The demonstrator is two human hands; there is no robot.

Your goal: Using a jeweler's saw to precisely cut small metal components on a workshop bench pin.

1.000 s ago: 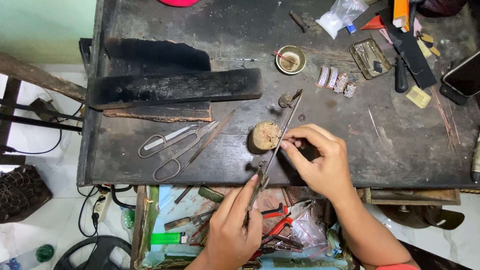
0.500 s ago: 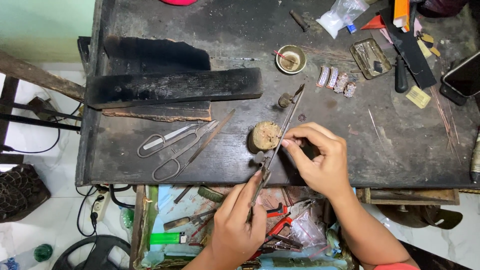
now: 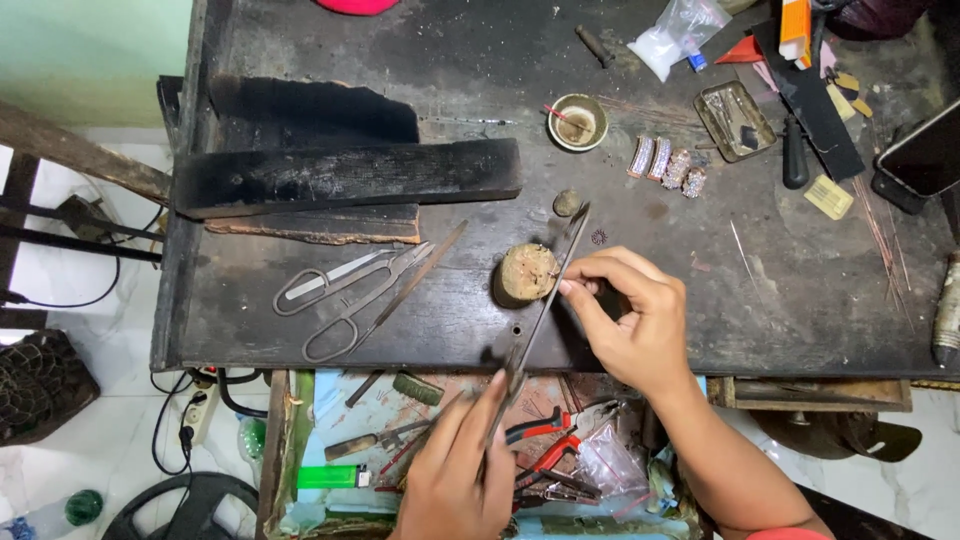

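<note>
Now my left hand (image 3: 460, 470) grips the file (image 3: 545, 295) handle while my right hand (image 3: 625, 315) pinches a small piece against the wooden peg (image 3: 525, 272) for steadiness.

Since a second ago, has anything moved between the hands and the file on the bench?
Very little. The left hand has slid its grip slightly up the long flat metal file, whose tip seems to sit a touch lower beside the small round wooden block. The right hand still pinches something small against the file. Nothing was let go. The steel scissors and the dark wooden beam stayed put.
</note>
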